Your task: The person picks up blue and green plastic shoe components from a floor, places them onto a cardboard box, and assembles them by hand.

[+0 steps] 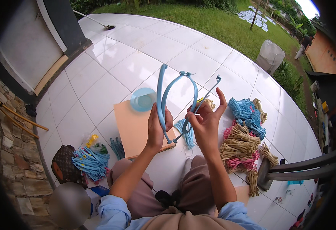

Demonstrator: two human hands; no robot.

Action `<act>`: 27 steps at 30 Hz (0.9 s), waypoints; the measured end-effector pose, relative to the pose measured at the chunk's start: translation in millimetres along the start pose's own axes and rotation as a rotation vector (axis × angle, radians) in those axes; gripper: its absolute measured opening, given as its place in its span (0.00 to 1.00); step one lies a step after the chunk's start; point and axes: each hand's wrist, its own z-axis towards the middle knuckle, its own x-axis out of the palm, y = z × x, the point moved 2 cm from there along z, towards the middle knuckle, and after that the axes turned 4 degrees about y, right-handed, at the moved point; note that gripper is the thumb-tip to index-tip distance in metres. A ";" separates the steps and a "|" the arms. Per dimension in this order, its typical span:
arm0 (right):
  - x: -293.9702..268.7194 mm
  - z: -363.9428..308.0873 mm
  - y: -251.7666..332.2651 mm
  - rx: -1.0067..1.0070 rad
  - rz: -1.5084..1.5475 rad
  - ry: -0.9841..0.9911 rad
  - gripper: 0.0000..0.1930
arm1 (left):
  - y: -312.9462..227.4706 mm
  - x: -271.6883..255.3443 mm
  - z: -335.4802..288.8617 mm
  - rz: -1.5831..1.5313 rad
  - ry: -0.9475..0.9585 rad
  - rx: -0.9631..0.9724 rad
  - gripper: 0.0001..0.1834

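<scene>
Light blue soft tubular straps stand up between my two hands, curving into a loop with a small knotted piece at its top. My left hand is closed round the straps on the left side. Thumb and fingers of my right hand pinch the right side of the loop, with the index finger raised. A thinner blue end sticks up beside that finger. Beneath my hands lies a peach-coloured board. A light blue bowl sits at its far edge. Blue strips lie below my right hand.
At right, bundled straps pile up: blue, beige and pink. Dark curved legs reach in beside them. Another blue bundle lies left by a brown bag. A broom rests on the far tiles; grass lies beyond.
</scene>
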 end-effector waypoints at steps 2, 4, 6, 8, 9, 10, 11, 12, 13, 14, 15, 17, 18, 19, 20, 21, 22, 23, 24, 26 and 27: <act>9.9 -10.9 -13.1 0.041 -0.130 0.058 0.25 | -10.0 -11.3 -8.0 -0.166 0.113 -0.092 0.30; 13.8 -17.1 -20.4 0.066 -0.191 0.112 0.19 | -13.3 -9.4 -7.4 0.063 0.024 -0.277 0.34; 21.3 -22.5 -27.2 0.096 -0.153 0.181 0.18 | -27.0 -11.1 -6.0 0.038 -0.043 -0.291 0.26; 29.3 -24.5 -24.5 0.096 -0.052 0.267 0.23 | -26.7 -33.6 -8.0 -0.020 -0.028 -0.231 0.17; 32.6 -24.7 -22.4 0.098 -0.005 0.292 0.27 | -28.2 -37.6 -10.6 -0.018 -0.039 -0.226 0.17; 36.0 -24.2 -20.2 0.101 0.040 0.320 0.32 | -30.9 -39.6 -13.5 0.082 -0.050 -0.220 0.15; 38.4 -24.0 -18.6 0.123 0.144 0.293 0.38 | -33.6 -40.2 -16.5 0.176 -0.058 -0.223 0.12; 41.3 -23.2 -14.8 0.145 0.247 0.265 0.45 | -36.1 -39.6 -19.3 0.333 0.010 -0.251 0.10; 45.3 -21.3 -8.1 0.151 0.352 0.218 0.53 | -38.0 -35.5 -23.5 0.329 0.068 -0.262 0.09; 45.2 -20.3 -5.9 0.157 0.351 0.223 0.53 | -41.4 -30.4 -28.2 0.326 0.126 -0.271 0.08; 41.7 -19.1 -6.4 0.215 0.370 0.198 0.52 | -44.1 -29.3 -31.7 0.312 0.146 -0.281 0.06; 41.4 -19.6 -3.5 0.304 0.387 0.200 0.49 | -50.3 -29.2 -34.6 0.297 0.163 -0.251 0.06; 43.2 -20.9 -2.2 0.312 0.389 0.202 0.49 | -53.5 -29.1 -36.6 0.284 0.186 -0.220 0.06; 45.8 -22.3 -0.4 0.269 0.302 0.268 0.49 | -54.8 -27.1 -38.2 0.233 0.154 -0.197 0.10; 49.0 -23.1 3.0 0.221 0.214 0.335 0.48 | -54.1 -30.4 -40.0 0.232 0.149 -0.197 0.10; 52.8 -24.6 5.7 0.213 0.212 0.326 0.47 | -52.4 -34.8 -42.4 0.320 0.146 -0.181 0.12; 55.3 -25.9 5.2 0.217 0.212 0.331 0.47 | -52.0 -38.2 -45.5 0.407 0.142 -0.164 0.15; 55.3 -26.1 4.5 0.216 0.247 0.350 0.46 | -55.2 -32.2 -47.0 0.397 0.136 -0.116 0.19; 55.3 -26.5 3.6 0.215 0.284 0.369 0.45 | -55.3 -30.5 -47.9 0.399 0.132 -0.117 0.19; 53.3 -26.8 -0.5 0.240 0.358 0.377 0.45 | -55.3 -26.9 -49.1 0.175 0.200 -0.146 0.20; 53.6 -26.6 -0.6 0.264 0.430 0.381 0.44 | -54.8 -24.9 -49.3 0.058 0.173 -0.184 0.21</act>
